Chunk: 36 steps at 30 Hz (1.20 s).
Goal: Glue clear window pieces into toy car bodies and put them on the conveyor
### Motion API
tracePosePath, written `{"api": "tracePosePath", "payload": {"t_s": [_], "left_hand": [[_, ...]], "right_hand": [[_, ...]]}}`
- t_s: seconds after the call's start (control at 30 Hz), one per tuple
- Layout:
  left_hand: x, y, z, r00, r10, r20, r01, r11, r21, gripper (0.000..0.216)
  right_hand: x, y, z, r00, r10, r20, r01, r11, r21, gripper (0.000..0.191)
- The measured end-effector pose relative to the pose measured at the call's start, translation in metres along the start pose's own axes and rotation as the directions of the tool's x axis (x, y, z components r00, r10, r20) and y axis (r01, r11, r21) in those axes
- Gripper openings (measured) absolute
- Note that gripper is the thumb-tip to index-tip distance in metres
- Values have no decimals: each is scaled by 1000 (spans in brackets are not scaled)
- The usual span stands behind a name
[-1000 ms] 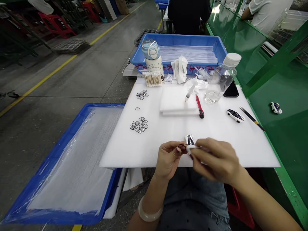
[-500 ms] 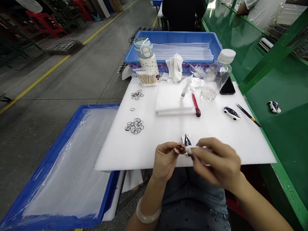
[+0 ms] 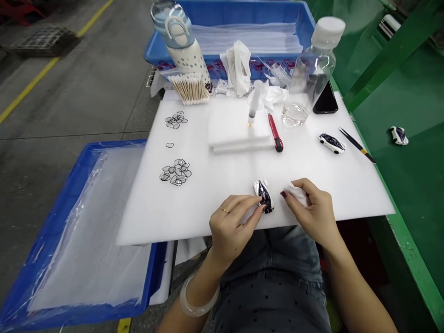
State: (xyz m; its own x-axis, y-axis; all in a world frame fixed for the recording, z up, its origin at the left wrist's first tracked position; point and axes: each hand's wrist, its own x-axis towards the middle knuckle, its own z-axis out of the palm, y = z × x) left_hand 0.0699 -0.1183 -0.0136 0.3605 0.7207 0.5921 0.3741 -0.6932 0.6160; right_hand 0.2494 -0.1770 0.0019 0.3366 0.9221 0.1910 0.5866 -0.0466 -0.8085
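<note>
This is a factory workshop. Left of the fingers (image 3: 243, 203), a concrete floor (image 3: 79, 92) carries a painted yellow line (image 3: 38, 79), and a blue plastic tray (image 3: 114, 143) sits lower down on that side. Right of the fingers runs a long green workbench (image 3: 409, 185). Ahead of them, past a white foam sheet (image 3: 156, 217), stands another blue plastic tray (image 3: 307, 23).

Sheet: black rubber rings (image 3: 175, 171) are laid in clusters on a white foam sheet (image 3: 156, 222).
Centre: a syringe (image 3: 254, 108) is propped on a foam pad (image 3: 236, 129), beside a red utility knife (image 3: 275, 132).
Far edge: cotton swabs (image 3: 189, 89) are bundled near a clear plastic bottle (image 3: 312, 69).
Right: tweezers (image 3: 357, 145) are laid out, and a smartphone (image 3: 326, 99) is placed by the bottle.
Behind: a blue crate (image 3: 152, 48) is filled with clear sheets.
</note>
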Motion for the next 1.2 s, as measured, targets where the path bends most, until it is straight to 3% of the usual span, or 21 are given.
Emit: {"api": "tracePosePath", "payload": {"t_s": [0.1, 0.4, 0.63, 0.87, 1.03, 1.1, 1.2], "left_hand": [[0, 2, 5, 999, 30, 33, -31, 1000, 2, 11], [2, 3, 7, 993, -86, 80, 87, 996, -17, 16], [5, 2, 0, 960, -232, 156, 238, 971, -27, 26], [5, 4, 1, 948, -266, 174, 273, 962, -12, 26], [15, 2, -6, 914, -328, 237, 345, 938, -32, 27], [23, -5, -12, 902, -277, 331, 311, 949, -54, 34], [35, -19, -20, 832, -37, 553, 119, 986, -113, 57]], "right_hand": [[3, 0, -1, 996, 37, 79, -36, 999, -10, 11], [12, -12, -2, 950, 5, 313, 54, 982, -180, 15], [14, -11, -2, 950, -1, 314, 71, 975, -211, 15], [15, -11, 3, 951, 8, 309, 65, 972, -224, 16], [13, -9, 3, 960, -3, 280, 65, 975, -211, 15], [9, -5, 0, 970, -41, 239, 73, 989, -127, 14], [-2, 1, -5, 987, -140, 76, 144, 988, -48, 10]]}}
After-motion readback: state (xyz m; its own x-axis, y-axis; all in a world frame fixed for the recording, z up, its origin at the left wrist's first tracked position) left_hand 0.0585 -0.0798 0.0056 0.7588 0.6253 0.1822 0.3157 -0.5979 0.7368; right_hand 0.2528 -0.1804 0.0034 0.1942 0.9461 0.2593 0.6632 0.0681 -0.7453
